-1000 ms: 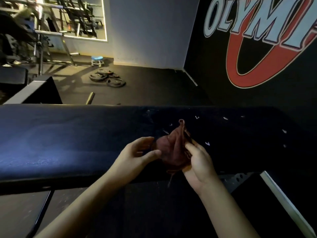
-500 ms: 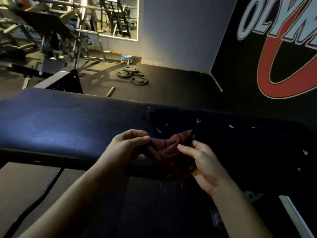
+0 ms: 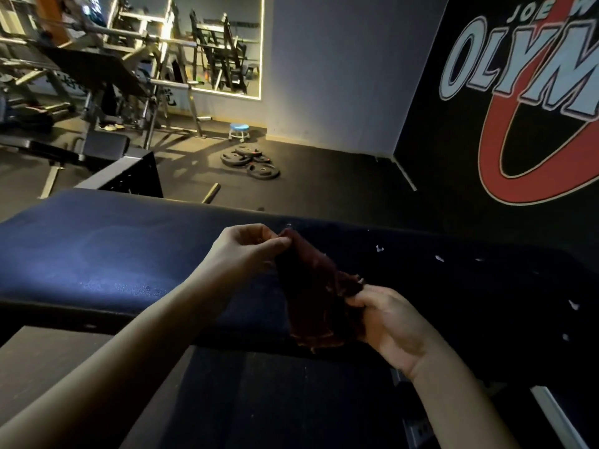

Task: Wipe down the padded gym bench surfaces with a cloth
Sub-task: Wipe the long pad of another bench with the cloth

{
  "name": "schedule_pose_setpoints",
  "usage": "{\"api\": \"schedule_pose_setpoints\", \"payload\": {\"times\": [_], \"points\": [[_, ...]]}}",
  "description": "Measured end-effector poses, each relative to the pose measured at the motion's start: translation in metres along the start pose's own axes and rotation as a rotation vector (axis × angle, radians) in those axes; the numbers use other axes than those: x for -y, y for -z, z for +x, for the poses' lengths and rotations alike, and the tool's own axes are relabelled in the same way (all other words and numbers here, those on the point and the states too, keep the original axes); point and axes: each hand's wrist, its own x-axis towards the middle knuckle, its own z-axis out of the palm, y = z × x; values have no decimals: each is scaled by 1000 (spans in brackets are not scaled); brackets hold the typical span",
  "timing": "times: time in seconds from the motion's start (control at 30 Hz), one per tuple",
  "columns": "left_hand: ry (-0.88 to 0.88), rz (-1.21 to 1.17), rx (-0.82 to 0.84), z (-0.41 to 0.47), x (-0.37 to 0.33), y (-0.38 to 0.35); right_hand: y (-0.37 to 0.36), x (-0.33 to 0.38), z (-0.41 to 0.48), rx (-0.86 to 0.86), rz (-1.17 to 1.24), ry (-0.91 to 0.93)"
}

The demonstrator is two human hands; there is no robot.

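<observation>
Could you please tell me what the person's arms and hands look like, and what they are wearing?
The left forearm and right forearm are bare, with no sleeve in view. The left hand and right hand wear no gloves, and no watch, bracelet or ring shows, though the dim light could hide something small.

A dark reddish-brown cloth is hanging crumpled over the near edge of the bench, with the left hand pinching its upper corner and the right hand gripping its lower bunch. The padded bench, dark blue and faintly glossy, is stretching across the view, showing small white nicks toward its right end.
</observation>
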Motion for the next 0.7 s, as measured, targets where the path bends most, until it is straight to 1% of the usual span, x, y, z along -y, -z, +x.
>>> {"api": "schedule_pose_setpoints", "payload": {"times": [0.1, 0.17, 0.2, 0.27, 0.3, 0.43, 0.5, 0.6, 0.63, 0.7], "points": [[28, -28, 37, 3, -14, 4, -13, 2, -2, -126, -186, 68], [22, -10, 55, 6, -21, 6, -26, 11, -1, -226, -319, 157], [22, -9, 74, 7, -24, 8, -32, 17, -1, -229, -373, 216], [22, -3, 127, 8, -33, 11, -44, 32, 2, -136, -437, 304], [19, -8, 162, 8, -38, 14, -48, 38, 5, -75, -433, 313], [11, -54, 265, 11, -54, 29, -65, 59, 18, 215, -280, 244], [9, -38, 251, 13, -55, 37, -68, 63, 21, 291, -215, 228], [5, 18, 158, 12, -46, 43, -70, 71, 24, 241, -195, 212], [26, 23, 165, 10, -41, 44, -72, 76, 24, 194, -227, 222], [100, 17, 230, 9, -31, 44, -72, 85, 25, 74, -285, 239]]}}
